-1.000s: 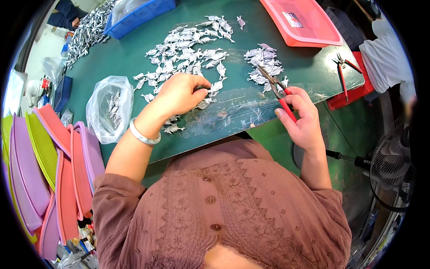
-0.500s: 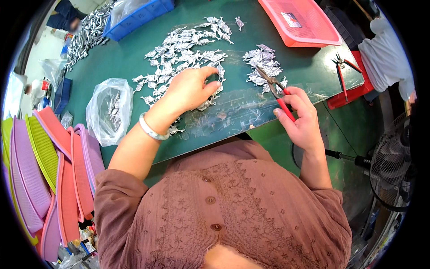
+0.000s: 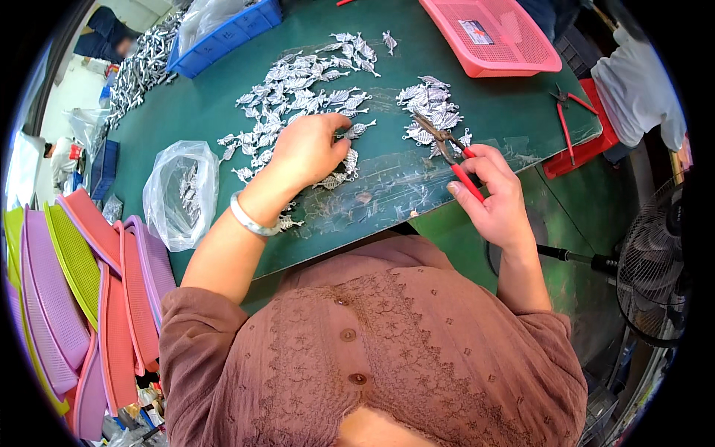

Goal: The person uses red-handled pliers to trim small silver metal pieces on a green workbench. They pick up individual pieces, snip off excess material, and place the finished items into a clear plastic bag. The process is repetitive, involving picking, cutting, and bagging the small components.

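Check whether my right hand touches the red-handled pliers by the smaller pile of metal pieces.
Touching. The head view shows the right hand gripping the pliers by their red handles, between thumb and fingers.

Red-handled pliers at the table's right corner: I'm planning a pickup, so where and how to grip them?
Probably by both red handles, coming from the near right: the pliers lie with handles splayed that way and metal tips pointing away.

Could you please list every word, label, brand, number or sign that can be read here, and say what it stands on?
Label in the pink basket: too small to read.
Pliers in the right hand: no text visible.
Silvery metal pieces: no text visible.
No other text is readable.
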`<state>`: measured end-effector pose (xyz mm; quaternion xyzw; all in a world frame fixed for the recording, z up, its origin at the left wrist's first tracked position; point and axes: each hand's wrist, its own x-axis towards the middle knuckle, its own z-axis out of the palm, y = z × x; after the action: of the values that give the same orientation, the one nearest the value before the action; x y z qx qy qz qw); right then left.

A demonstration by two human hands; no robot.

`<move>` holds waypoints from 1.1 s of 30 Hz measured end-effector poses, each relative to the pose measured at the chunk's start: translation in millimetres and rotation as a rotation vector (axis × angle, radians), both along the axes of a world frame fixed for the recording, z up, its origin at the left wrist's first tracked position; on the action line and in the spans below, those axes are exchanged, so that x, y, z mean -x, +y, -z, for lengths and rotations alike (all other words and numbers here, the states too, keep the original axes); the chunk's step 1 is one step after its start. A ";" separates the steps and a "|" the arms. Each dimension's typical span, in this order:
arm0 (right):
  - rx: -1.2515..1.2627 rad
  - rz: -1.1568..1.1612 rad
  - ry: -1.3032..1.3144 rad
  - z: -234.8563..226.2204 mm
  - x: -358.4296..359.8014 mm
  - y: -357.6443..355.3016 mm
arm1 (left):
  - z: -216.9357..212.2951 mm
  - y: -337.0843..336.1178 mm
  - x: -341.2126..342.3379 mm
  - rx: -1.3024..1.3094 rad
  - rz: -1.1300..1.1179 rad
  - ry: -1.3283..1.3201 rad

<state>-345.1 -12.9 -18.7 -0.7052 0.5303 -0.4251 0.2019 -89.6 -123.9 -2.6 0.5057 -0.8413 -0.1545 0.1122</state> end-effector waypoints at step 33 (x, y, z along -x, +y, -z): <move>-0.025 0.018 0.036 -2.4 -3.2 -3.3 | -8.4 -54.2 -21.2 0.011 -0.027 -0.271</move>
<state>-341.9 -16.2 -16.3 -0.7053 0.5453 -0.4077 0.1974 -68.4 -178.1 5.9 0.5324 -0.8428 -0.0786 0.0020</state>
